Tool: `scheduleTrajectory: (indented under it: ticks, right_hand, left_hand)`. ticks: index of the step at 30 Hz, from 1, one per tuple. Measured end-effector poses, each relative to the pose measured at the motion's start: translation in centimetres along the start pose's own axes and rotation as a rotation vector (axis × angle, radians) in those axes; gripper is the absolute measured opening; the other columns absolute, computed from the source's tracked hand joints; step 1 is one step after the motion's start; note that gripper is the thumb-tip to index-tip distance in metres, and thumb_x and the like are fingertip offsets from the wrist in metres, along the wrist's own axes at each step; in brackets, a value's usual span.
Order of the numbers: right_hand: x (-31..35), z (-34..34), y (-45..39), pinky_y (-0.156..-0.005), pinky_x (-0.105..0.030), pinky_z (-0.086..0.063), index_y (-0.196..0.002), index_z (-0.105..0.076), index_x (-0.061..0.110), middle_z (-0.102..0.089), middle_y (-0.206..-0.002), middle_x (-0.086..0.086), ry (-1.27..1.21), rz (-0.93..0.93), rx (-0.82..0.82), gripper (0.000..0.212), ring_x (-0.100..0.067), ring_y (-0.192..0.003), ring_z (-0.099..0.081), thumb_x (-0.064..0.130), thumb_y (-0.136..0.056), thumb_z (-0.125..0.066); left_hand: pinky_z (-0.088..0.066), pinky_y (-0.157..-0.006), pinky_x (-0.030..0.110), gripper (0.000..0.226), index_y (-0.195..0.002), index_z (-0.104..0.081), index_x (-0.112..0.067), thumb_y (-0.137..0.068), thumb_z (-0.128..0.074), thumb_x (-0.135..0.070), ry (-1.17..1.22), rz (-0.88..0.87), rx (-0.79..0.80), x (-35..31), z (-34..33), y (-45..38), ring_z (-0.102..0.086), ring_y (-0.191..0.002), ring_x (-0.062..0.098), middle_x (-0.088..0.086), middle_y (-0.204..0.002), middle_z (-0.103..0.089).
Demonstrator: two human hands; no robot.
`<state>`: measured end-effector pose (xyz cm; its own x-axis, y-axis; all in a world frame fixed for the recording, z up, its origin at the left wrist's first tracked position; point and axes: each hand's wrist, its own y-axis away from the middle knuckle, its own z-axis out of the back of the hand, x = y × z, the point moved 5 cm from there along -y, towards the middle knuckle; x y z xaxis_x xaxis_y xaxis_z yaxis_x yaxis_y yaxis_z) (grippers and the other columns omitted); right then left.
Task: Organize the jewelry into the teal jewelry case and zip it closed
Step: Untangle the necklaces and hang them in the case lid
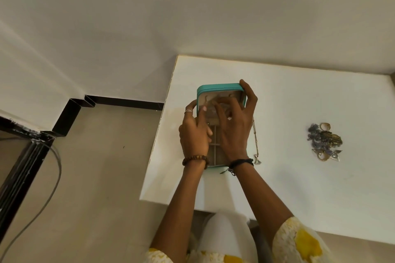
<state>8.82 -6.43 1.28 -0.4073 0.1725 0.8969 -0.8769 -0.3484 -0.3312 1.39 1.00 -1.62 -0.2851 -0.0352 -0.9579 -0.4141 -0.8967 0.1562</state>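
Hands [195, 132] [234, 126] over open teal case [218, 88], fingers [221, 109] spread inside lid.

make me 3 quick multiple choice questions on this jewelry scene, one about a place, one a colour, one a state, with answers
1. Where is the loose jewelry pile relative to the jewelry case?
A. right of it, apart
B. inside it
C. on the floor

2. What colour is the case's outer shell?
A. black
B. teal
C. red

3. What state is the case in?
A. zipped shut
B. open, lid raised
C. upside down

Answers:
1 A, the pile lies on the white table well to the case's right.
2 B, the lid's rim shows teal.
3 B, the beige compartments show between the left hand and right hand, both working at the lid's lining.
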Motion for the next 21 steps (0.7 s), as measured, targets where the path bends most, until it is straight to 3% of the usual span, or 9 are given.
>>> scheduleTrajectory:
  ticks: [2,5,8,13,15,18,21]
  right_hand:
    - [0.0,0.4,0.2,-0.077,0.006,-0.037,-0.09,-0.062,-0.002,-0.031,-0.135,0.0,0.009,-0.003,0.02,0.006,0.022,-0.117,-0.028,0.002,-0.086,-0.061]
    - [0.0,0.9,0.3,-0.074,0.005,-0.038,-0.091,-0.063,-0.002,-0.035,-0.14,-0.009,0.051,0.006,0.05,0.009,0.018,-0.115,-0.033,0.005,-0.088,-0.058]
    - [0.4,1.1,0.4,-0.07,0.007,-0.036,-0.092,-0.064,-0.001,-0.034,-0.143,-0.011,0.121,0.043,0.099,0.01,0.031,-0.109,-0.029,0.006,-0.089,-0.057]
    - [-0.5,1.3,0.3,-0.062,0.0,-0.041,-0.102,-0.062,0.009,-0.033,-0.139,0.015,0.328,0.046,0.142,0.015,0.027,-0.096,-0.032,0.017,-0.09,-0.058]
    - [-0.7,1.4,0.2,-0.06,-0.011,-0.046,-0.108,-0.06,0.011,-0.041,-0.138,0.011,0.439,0.038,0.118,0.022,0.017,-0.096,-0.035,0.021,-0.089,-0.061]
    - [-0.3,1.4,0.8,-0.062,-0.024,-0.041,-0.096,-0.061,0.01,-0.051,-0.136,-0.009,0.662,0.2,0.051,0.021,-0.012,-0.09,-0.036,0.016,-0.078,-0.069]
    - [-0.9,1.9,1.5,-0.073,-0.03,-0.044,-0.097,-0.065,0.011,-0.052,-0.135,-0.009,0.714,0.148,-0.007,0.022,-0.016,-0.1,-0.035,0.019,-0.078,-0.069]
  left_hand:
    - [-0.043,-0.039,0.012,0.036,-0.128,-0.045,-0.018,-0.093,-0.048,-0.025,0.101,0.04,0.025,0.3,0.3,0.5,-0.049,-0.035,0.004,-0.002,-0.058,-0.057]
    - [-0.046,-0.04,0.013,0.038,-0.13,-0.043,-0.018,-0.092,-0.05,-0.018,0.208,0.081,0.055,0.8,1.0,1.1,-0.053,-0.037,0.004,-0.001,-0.074,-0.065]
    - [-0.048,-0.042,0.015,0.041,-0.129,-0.043,-0.021,-0.09,-0.053,-0.011,0.24,0.096,0.08,1.1,1.4,1.6,-0.056,-0.039,0.005,0.003,-0.089,-0.067]
    - [-0.048,-0.041,0.016,0.04,-0.124,-0.044,-0.025,-0.088,-0.056,-0.011,0.252,0.136,0.059,1.3,1.2,1.7,-0.056,-0.038,0.006,0.008,-0.099,-0.067]
    - [-0.047,-0.041,0.015,0.043,-0.127,-0.044,-0.022,-0.088,-0.057,-0.011,0.24,0.137,0.061,1.4,1.2,1.6,-0.056,-0.038,0.006,0.013,-0.105,-0.067]
    - [-0.046,-0.041,0.014,0.046,-0.129,-0.043,-0.02,-0.087,-0.059,-0.01,0.217,0.131,0.072,1.4,1.1,1.6,-0.056,-0.038,0.005,0.011,-0.104,-0.067]
    - [-0.046,-0.04,0.013,0.047,-0.128,-0.043,-0.02,-0.086,-0.06,-0.01,0.209,0.129,0.073,1.2,1.2,1.6,-0.056,-0.037,0.004,0.006,-0.099,-0.065]
